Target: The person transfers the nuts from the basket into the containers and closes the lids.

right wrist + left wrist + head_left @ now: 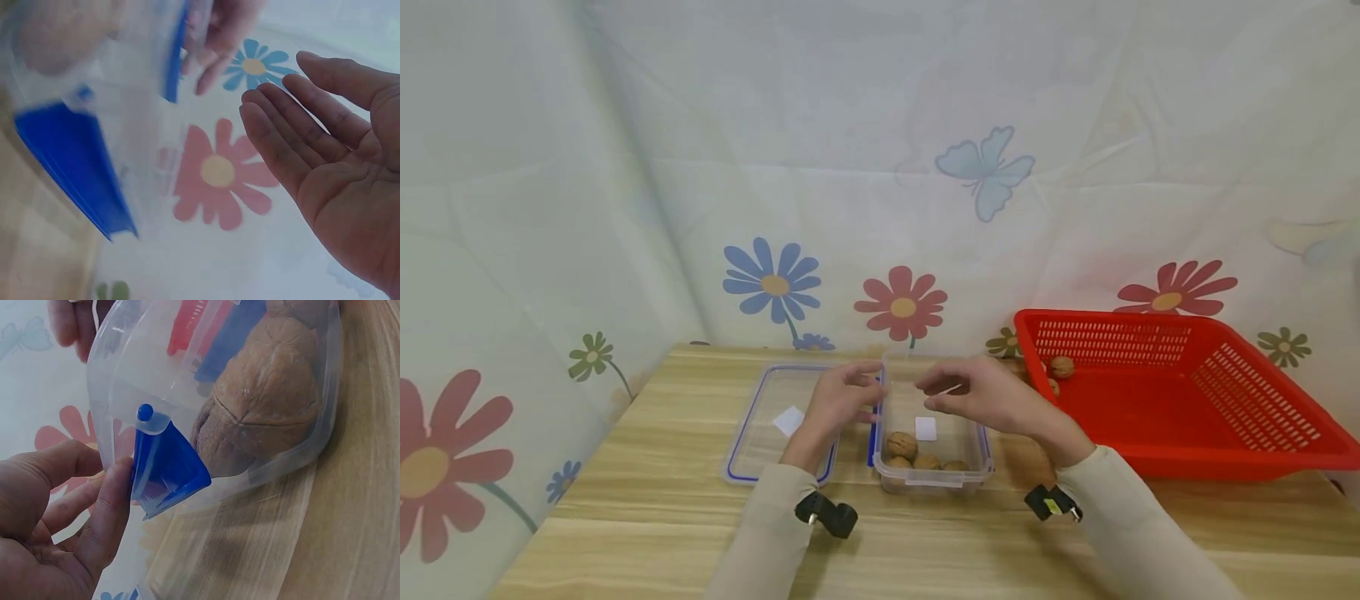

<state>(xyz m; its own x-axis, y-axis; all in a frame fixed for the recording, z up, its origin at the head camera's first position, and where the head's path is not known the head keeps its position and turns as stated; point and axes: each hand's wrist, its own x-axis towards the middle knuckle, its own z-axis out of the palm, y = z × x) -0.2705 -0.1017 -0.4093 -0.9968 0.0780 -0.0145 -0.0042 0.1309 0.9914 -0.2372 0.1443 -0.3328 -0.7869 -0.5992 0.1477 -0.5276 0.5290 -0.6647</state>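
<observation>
A clear plastic box (pixel 977 477) stands uncovered on the table, with several walnuts (pixel 902 445) toward its near side. Blue flap latches (pixel 165 469) hang at its sides. My left hand (pixel 841 402) is at the box's left side. In the left wrist view its fingertips meet the edge of a blue latch, loosely bent, without gripping it. Over the right part of the box hovers my right hand (pixel 981 392). The right wrist view shows its palm (pixel 344 181) bare and its fingers extended, holding nothing.
Left of the box lies a clear lid (pixel 760 450) with a blue seal and a white label (pixel 788 421). To the right, a red plastic basket (pixel 1150 461) holds a few walnuts (pixel 1062 367) in its left corner. A flowered cloth (pixel 850 208) hangs behind the table.
</observation>
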